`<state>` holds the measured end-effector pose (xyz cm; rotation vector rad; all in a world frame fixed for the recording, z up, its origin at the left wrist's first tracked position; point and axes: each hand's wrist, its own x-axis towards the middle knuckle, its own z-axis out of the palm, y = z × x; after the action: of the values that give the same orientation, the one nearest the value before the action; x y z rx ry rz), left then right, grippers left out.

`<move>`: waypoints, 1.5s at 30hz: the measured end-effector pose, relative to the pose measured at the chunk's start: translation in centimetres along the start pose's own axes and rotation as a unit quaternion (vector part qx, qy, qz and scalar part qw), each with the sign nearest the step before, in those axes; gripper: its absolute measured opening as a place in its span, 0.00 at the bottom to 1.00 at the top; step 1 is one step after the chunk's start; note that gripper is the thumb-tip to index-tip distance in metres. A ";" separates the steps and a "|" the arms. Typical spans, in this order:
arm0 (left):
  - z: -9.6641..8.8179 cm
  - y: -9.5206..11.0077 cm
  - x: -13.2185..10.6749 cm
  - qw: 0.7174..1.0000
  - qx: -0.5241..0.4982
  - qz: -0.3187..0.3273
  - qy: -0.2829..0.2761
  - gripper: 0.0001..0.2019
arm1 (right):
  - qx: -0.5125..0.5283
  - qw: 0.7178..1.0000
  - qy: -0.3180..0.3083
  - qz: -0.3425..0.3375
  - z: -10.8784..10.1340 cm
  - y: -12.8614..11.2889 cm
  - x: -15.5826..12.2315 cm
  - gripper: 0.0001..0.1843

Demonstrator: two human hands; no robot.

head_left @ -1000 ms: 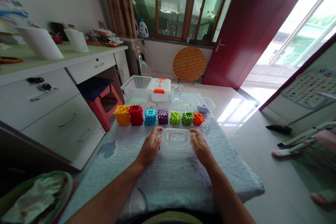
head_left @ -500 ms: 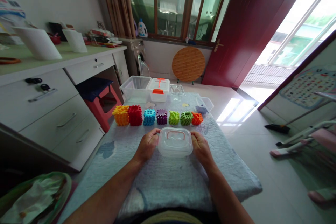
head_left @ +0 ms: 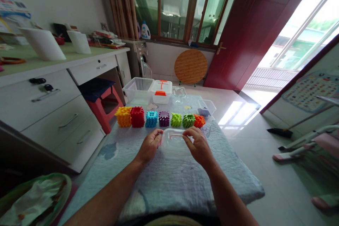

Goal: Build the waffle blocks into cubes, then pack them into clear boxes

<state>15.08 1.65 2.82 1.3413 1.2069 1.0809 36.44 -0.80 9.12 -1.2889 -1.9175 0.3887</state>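
Observation:
A small clear plastic box (head_left: pixel 173 144) with a pale orange handle on its lid sits on the cloth-covered table (head_left: pixel 169 180) in front of me. My left hand (head_left: pixel 149 145) grips its left side with curled fingers. My right hand (head_left: pixel 197 145) lies over its right side, fingers bent onto the lid near the handle. Just beyond the box stands a row of several colourful interlocking block cubes: yellow (head_left: pixel 123 116), red (head_left: pixel 137 116), blue (head_left: pixel 151 118), purple (head_left: pixel 164 118), two green ones (head_left: pixel 182 120) and orange (head_left: pixel 200 120).
At the table's far end stand an open clear bin (head_left: pixel 137 89), a lidded box with an orange latch (head_left: pixel 162 91) and smaller clear containers (head_left: pixel 207 106). White drawers (head_left: pixel 53 109) and a red stool (head_left: pixel 104 102) are on the left. Tiled floor lies to the right.
My right hand has shifted from the box's right side up onto its lid near the handle. The left hand keeps its grip. The box has hardly moved.

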 end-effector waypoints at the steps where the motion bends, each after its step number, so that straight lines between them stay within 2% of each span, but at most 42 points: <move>1: 0.0 0.1 0.0 1.000 0.006 0.005 -0.005 0.14 | 0.008 1.000 0.004 0.008 -0.4 0.1 -0.1 0.06; 7: 0.1 -0.1 0.0 0.999 0.014 0.026 -0.018 0.14 | 0.021 0.993 0.076 0.089 -5.2 1.1 -0.8 0.11; 11: -0.1 0.1 0.1 1.000 0.012 0.015 -0.021 0.15 | -0.015 0.979 0.149 0.138 -8.6 3.0 -1.8 0.14; 15: -0.2 0.7 0.1 0.999 0.004 0.006 -0.032 0.15 | -0.059 0.973 0.142 0.174 -10.2 6.1 -3.5 0.16; 19: -0.2 0.7 0.1 1.000 -0.003 -0.010 -0.022 0.17 | -0.078 0.975 0.106 0.178 -9.8 8.7 -5.0 0.14; 22: -0.4 0.4 0.1 0.999 -0.010 -0.005 -0.030 0.19 | -0.085 0.976 0.093 0.176 -8.8 9.6 -5.5 0.13; 27: -1.0 0.1 0.1 0.996 -0.020 0.012 -0.090 0.20 | -0.130 0.969 0.133 0.163 -7.3 10.1 -5.9 0.11; 31: -1.1 0.0 0.4 0.994 -0.054 0.003 -0.095 0.25 | -0.190 0.954 0.162 0.163 -6.3 10.4 -6.1 0.10; 35: -0.8 0.4 0.3 0.994 -0.084 -0.007 -0.070 0.29 | -0.243 0.946 0.090 0.195 -5.8 9.8 -6.1 0.09; 40: 0.3 1.0 0.5 0.995 -0.095 0.007 -0.003 0.22 | -0.280 0.919 -0.027 0.277 -6.8 7.9 -5.4 0.10; 43: 1.2 0.9 0.9 0.992 -0.123 0.012 -0.009 0.20 | -0.286 0.910 -0.058 0.294 -7.8 7.2 -4.3 0.13; 45: 1.7 0.8 1.0 0.988 -0.150 0.009 -0.039 0.20 | -0.285 0.922 -0.052 0.257 -8.3 7.2 -3.0 0.14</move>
<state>16.93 2.49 3.43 1.1520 0.9344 1.1617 47.81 -1.60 8.74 -2.2128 -1.8212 0.1521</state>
